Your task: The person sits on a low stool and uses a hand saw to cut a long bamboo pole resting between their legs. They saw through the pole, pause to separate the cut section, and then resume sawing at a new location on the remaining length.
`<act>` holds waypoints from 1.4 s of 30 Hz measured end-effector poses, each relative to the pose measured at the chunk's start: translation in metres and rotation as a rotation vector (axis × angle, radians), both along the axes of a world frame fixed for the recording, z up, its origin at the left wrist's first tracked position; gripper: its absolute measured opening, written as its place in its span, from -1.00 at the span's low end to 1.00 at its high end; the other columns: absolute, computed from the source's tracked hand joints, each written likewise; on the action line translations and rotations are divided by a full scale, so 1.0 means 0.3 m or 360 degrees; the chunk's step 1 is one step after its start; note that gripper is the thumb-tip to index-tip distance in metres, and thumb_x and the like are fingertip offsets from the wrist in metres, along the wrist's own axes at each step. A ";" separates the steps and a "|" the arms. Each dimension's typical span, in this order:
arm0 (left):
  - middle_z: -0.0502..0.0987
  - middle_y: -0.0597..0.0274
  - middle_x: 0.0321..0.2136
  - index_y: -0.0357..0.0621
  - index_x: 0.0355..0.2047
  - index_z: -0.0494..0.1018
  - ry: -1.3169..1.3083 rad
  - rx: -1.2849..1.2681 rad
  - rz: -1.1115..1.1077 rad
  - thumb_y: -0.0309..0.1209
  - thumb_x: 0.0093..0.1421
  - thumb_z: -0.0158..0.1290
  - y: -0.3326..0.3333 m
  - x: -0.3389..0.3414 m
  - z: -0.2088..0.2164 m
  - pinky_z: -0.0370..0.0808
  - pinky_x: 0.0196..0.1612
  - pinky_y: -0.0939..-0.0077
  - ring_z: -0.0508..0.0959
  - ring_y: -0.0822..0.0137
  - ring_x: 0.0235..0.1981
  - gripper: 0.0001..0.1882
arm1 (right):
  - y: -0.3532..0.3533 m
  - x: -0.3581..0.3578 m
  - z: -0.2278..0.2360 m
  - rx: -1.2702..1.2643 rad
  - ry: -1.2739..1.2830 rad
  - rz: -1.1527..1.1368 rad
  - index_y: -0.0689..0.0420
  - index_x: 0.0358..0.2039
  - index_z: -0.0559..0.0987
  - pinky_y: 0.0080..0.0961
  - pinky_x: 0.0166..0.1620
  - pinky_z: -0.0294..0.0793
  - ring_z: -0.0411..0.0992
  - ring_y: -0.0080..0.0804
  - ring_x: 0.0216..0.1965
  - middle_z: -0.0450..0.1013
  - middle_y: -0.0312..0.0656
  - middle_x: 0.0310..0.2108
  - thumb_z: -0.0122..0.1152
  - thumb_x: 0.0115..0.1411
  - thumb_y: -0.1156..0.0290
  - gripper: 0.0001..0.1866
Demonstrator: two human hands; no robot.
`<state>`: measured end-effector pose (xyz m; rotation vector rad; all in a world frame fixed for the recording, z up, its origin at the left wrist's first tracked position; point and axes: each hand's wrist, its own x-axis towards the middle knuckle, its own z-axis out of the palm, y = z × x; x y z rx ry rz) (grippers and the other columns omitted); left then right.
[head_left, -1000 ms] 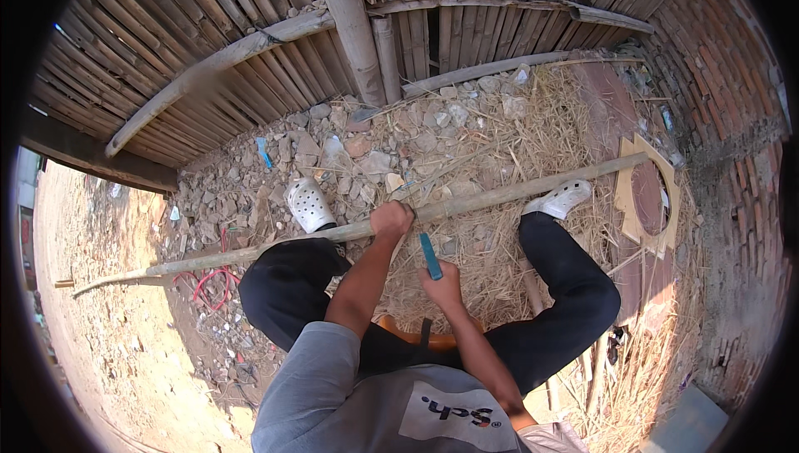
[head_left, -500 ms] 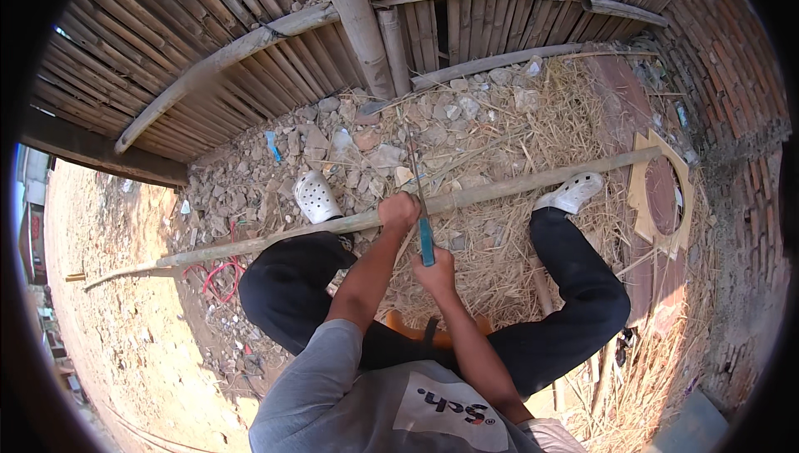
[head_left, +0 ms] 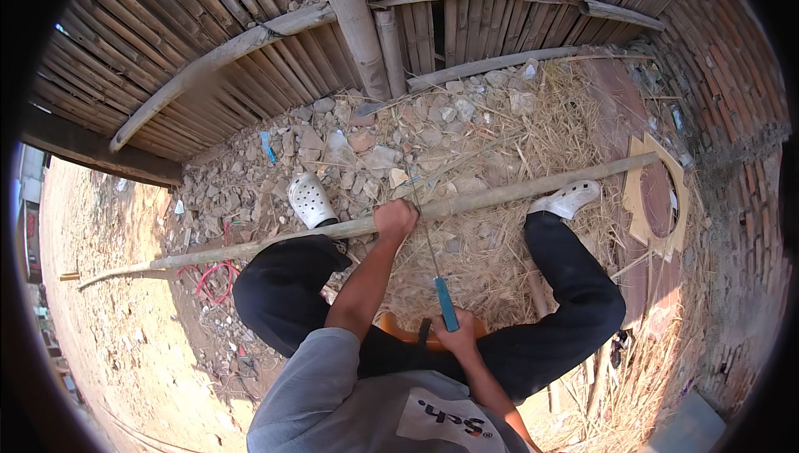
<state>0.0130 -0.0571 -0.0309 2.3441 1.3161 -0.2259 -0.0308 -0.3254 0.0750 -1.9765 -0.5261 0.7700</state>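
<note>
A long bamboo pole [head_left: 516, 189] lies crosswise before me, its left part passing over my left knee. My left hand [head_left: 396, 218] is closed around it near the middle. My right hand [head_left: 459, 334] grips the teal handle of a hand saw [head_left: 445, 303], close to my lap. The saw's thin, narrow blade runs up and away from the handle to the pole, just right of my left hand. Whether its teeth are in a cut is too small to tell.
A bamboo-slat wall [head_left: 275, 54] rises ahead, with stone rubble [head_left: 333, 149] at its foot. Straw [head_left: 549, 112] covers the ground. A board with an oval hole [head_left: 639, 195] lies right, near a brick wall [head_left: 732, 79]. Red cord [head_left: 218, 280] lies left.
My right hand has drawn the saw back toward my body, so its handle is farther from the pole. The left hand keeps its hold on the pole.
</note>
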 end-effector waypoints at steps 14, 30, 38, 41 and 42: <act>0.63 -0.08 -0.38 -0.21 -0.40 0.62 -0.0028 -0.0097 0.0070 -0.11 0.18 -0.17 0.033 0.018 -0.069 0.54 -0.17 0.13 0.64 -0.03 -0.31 -0.52 | -0.185 -0.093 0.199 -0.0025 0.0025 -0.0018 0.23 -0.66 0.42 -0.48 -0.57 0.34 0.38 -0.50 -0.70 0.31 -0.19 -0.78 0.25 -0.04 0.46 -0.80; 0.62 -0.12 -0.34 -0.23 -0.39 0.62 0.0047 -0.0077 0.0051 -0.12 0.19 -0.18 0.043 0.015 -0.025 0.51 -0.13 0.14 0.64 0.01 -0.28 -0.52 | -0.107 -0.029 0.256 -0.0024 0.0027 0.0012 0.24 -0.72 0.36 -0.49 -0.62 0.22 0.19 -0.64 -0.73 0.21 -0.26 -0.82 0.23 -0.05 0.49 -0.75; 0.63 -0.08 -0.33 -0.17 -0.34 0.61 0.0063 -0.0139 -0.0095 -0.10 0.20 -0.20 0.037 -0.021 -0.049 0.49 -0.13 0.12 0.64 0.01 -0.28 -0.53 | 0.177 0.101 -0.091 -0.0001 0.0042 0.0000 0.24 -0.66 0.43 -0.39 -0.53 0.35 0.31 -0.51 -0.70 0.28 -0.20 -0.79 0.20 0.01 0.44 -0.80; 0.62 -0.06 -0.32 -0.14 -0.27 0.59 -0.0067 -0.0146 -0.0162 -0.05 0.20 -0.18 0.066 -0.032 -0.086 0.49 -0.10 0.12 0.63 -0.01 -0.25 -0.52 | 0.167 0.105 -0.091 0.0180 -0.0035 -0.0010 0.21 -0.70 0.40 -0.49 -0.56 0.26 0.22 -0.62 -0.68 0.27 -0.32 -0.77 0.20 -0.01 0.48 -0.79; 0.62 -0.06 -0.31 -0.14 -0.24 0.58 -0.0142 -0.0179 -0.0188 -0.01 0.18 -0.16 0.074 -0.039 -0.061 0.49 -0.09 0.13 0.62 -0.01 -0.22 -0.51 | 0.162 0.104 -0.094 0.0152 -0.0004 -0.0003 0.21 -0.70 0.40 -0.50 -0.56 0.26 0.22 -0.62 -0.68 0.27 -0.32 -0.77 0.20 -0.01 0.48 -0.79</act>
